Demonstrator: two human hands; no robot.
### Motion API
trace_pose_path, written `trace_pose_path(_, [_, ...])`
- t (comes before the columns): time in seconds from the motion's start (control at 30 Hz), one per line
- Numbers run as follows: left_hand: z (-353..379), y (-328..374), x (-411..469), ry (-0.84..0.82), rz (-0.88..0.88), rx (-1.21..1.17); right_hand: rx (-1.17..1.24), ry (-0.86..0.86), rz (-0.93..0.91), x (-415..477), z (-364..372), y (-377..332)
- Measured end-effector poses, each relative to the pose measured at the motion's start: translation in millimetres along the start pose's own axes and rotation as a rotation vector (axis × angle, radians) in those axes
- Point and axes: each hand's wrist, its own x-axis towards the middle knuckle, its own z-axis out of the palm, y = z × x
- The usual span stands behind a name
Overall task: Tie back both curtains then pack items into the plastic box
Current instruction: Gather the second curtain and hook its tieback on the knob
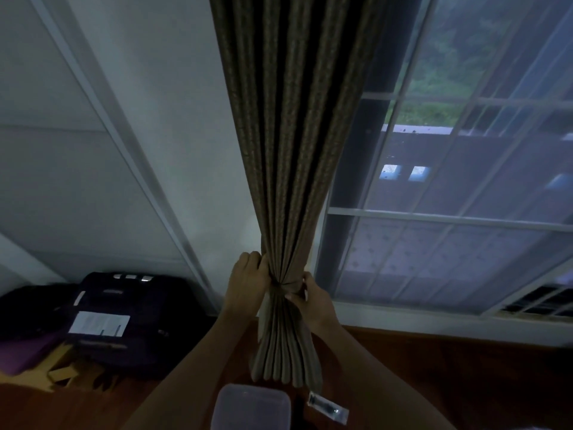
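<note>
Brown curtain [288,181] hangs gathered beside the window's [449,187] left edge. Left hand [248,277] grips its cinched waist; right hand [310,297] pinches the tie [286,287]. Box [252,408] sits near, under the hem; bare floor [434,367] right.

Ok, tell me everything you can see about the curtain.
The curtain is brownish-olive, woven-looking fabric, hanging in deep vertical pleats between a white wall and the window. Low down it is gathered to a narrow waist, where a band of similar fabric seems to wrap it; below, the pleats fan out to a loose hem. The left hand grips the waist's left side; the right hand pinches at the band.
</note>
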Motion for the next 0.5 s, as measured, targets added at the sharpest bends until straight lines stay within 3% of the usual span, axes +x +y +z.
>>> trace_pose_path(0.1, [-8, 7, -5, -0.041, -0.045, 0.084, -0.024, 0.014, 0.002, 1, -1, 2])
trace_pose_path(0.23, [-24, 11, -10, 0.0, -0.169, 0.001, -0.039, 0.011, 0.005, 3, 2, 2])
trace_pose_path(0.5, [-22, -10, -24, 0.062, -0.078, -0.361, -0.057, 0.02, -0.003, -1, 6, -1])
